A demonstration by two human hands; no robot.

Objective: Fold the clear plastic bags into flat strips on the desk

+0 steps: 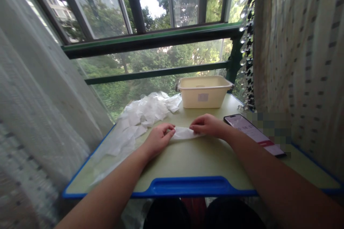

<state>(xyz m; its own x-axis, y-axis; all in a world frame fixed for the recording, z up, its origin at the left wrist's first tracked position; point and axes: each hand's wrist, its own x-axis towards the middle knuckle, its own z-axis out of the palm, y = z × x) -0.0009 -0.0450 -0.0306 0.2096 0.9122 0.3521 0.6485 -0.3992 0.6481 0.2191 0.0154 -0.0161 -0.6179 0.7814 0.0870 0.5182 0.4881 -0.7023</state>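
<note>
A small folded white plastic bag (183, 133) lies flat on the pale green table (188, 157) in front of me. My left hand (157, 139) pinches its left end with curled fingers. My right hand (208, 125) presses on its right end, fingers curled over the edge. Both hands rest on the tabletop, close together, with the bag stretched between them.
A heap of crumpled white plastic bags (139, 116) spreads over the table's left side. A cream plastic tub (203, 91) stands at the far edge by the window. A phone (254, 134) with a lit screen lies at the right. Curtains hang on both sides.
</note>
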